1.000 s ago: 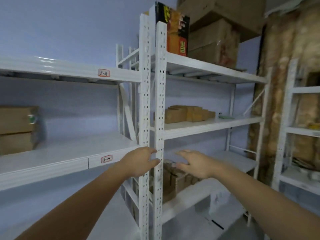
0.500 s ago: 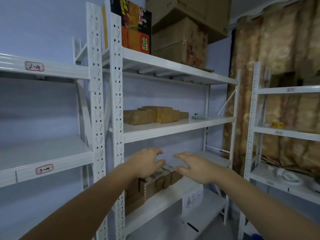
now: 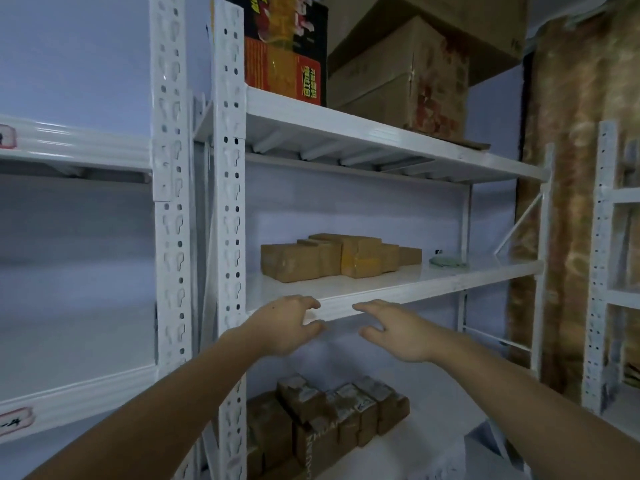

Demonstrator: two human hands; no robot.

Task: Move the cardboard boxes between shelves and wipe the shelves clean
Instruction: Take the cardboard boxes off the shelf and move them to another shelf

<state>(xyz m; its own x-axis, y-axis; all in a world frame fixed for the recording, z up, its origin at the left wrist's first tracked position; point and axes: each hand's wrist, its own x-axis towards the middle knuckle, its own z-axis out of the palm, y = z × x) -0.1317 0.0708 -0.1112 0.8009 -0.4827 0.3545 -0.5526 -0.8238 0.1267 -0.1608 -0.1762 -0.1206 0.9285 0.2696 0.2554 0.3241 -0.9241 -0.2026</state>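
Left hand [image 3: 287, 325] and right hand [image 3: 398, 332] both empty, fingers loosely spread, at the white metal shelf's front lip [image 3: 433, 289]. Cluster of small brown taped cardboard boxes [image 3: 339, 256] sits just above and beyond both hands. Likely light, stiff, tape slick; grip each by opposite side faces.

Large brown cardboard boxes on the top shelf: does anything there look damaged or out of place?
Yes. The lower large brown cardboard box on the white metal top shelf has reddish-brown stains on its right side, as if from damp. The upper cardboard box overhangs it to the right.
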